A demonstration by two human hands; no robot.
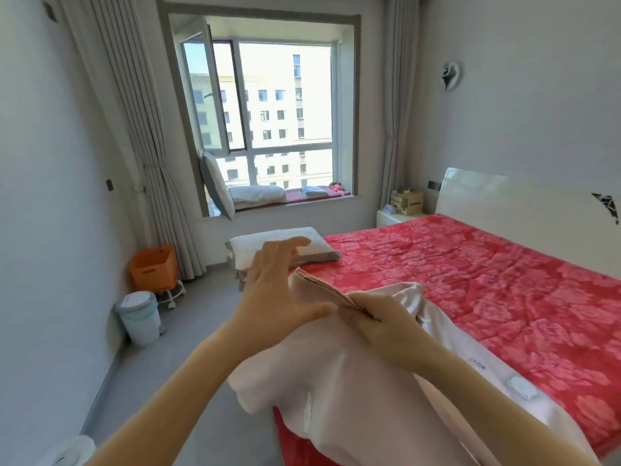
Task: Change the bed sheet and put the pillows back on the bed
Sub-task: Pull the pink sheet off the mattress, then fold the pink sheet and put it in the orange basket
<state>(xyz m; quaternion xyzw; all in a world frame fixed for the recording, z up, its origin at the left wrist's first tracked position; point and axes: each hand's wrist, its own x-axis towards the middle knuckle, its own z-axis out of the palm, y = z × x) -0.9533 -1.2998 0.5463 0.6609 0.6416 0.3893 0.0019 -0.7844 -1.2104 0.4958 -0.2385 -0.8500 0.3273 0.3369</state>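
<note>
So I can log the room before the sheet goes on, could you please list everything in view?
Bed cover: one, red floral, spread over the bed.
Sheet: one, pale pink, folded, held above the bed's near corner.
Sill pillows: two, white and grey, on the window sill, one leaning, one flat.
Stacked pillows: at least two, white and grey, at the bed's window-side corner.
Headboard: one, white, right wall.
Bedside table: one, white, beside the headboard.
Box: one, wooden, on the bedside table.
Crate: one, orange, on a wheeled stand.
Bin: one, white, left wall.
Curtains: two, grey, flanking the window.
Left hand: open, beside the sheet's folded edge.
Right hand: grips that edge.
</note>
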